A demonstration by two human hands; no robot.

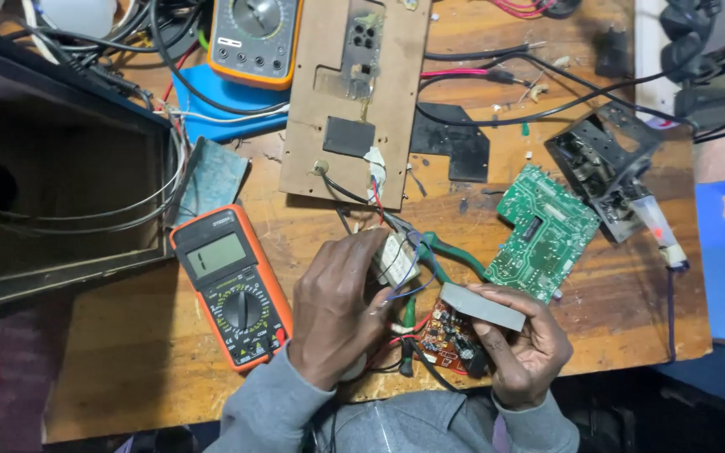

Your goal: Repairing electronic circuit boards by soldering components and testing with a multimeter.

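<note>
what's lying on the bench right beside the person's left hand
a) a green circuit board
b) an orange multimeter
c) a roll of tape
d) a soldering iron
b: the orange multimeter lies flat on the wooden bench just left of the left hand; the green circuit board sits off to the other side, nearer the right hand.

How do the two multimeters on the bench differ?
The orange multimeter lies fully in view beside the left hand, while the yellow multimeter sits at the far edge, cut off by the frame. The orange one shows its grey screen above the dial; the yellow one shows only its dial and sockets. The orange one lies tilted on bare wood; the yellow one rests on a blue sheet. Both have a round dial.
</note>
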